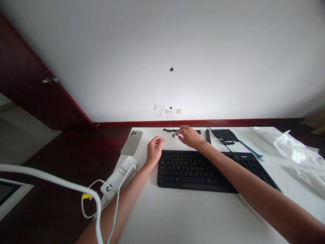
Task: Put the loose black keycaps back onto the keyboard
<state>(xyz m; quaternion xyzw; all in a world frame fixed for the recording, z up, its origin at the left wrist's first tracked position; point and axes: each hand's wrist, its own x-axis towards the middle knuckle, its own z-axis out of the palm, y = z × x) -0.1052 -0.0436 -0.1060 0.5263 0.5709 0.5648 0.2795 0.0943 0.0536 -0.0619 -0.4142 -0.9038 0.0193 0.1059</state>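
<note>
Right grip (189, 136) slightly open, close over loose black keycaps (169, 130)

The right hand (189, 136) was at small black pieces (169, 130) — beyond the keyboard (188, 169). The left hand (154, 149) was half-curled nearby.

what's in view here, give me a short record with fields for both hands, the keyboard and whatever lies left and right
left hand: fingers curled, beside keyboard's far left corner; grip unclear
right hand: at small black pieces; contact unclear
keyboard: black, on white table
left side: phone, white block
right side: blue strip, translucent sheeting
</note>
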